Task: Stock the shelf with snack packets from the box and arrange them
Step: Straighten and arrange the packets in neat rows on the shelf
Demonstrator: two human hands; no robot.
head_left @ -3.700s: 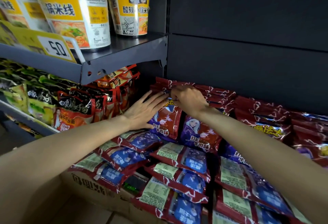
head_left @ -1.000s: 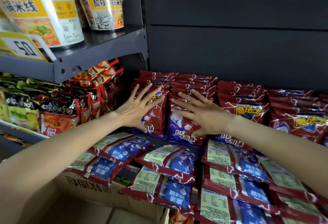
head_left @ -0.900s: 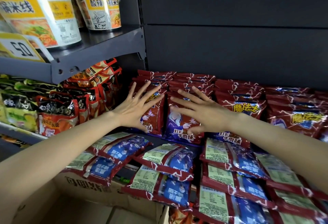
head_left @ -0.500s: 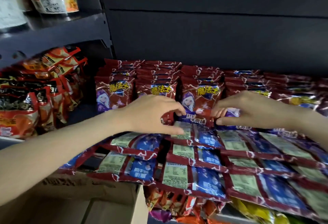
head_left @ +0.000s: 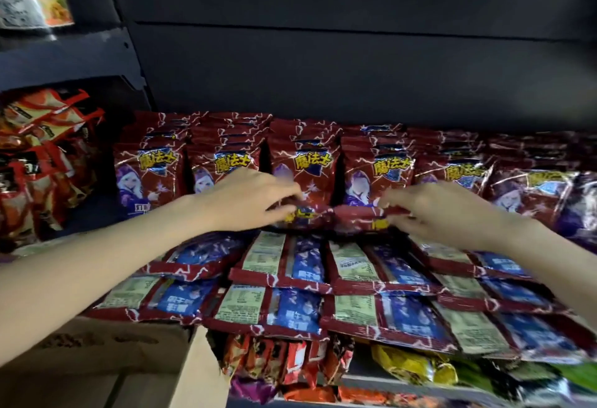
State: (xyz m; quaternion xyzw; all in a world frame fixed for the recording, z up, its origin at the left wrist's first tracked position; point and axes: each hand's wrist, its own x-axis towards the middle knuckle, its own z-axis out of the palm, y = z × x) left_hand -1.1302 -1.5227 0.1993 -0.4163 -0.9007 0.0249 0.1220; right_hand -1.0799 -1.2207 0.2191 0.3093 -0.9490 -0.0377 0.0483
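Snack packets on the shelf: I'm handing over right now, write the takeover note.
Left hand: fingers curled on the left end of a red packet lying across the shelf front.
Right hand: pinching the same packet's right end.
Standing rows of red packets fill the back of the shelf, faces forward.
Flat packets, backs up, overlap in rows across the shelf front.
Cardboard box sits lower left; its contents are out of view.
Done: back rows stocked and faced.
Left: stand the held packet in a row, then deal with the flat ones.
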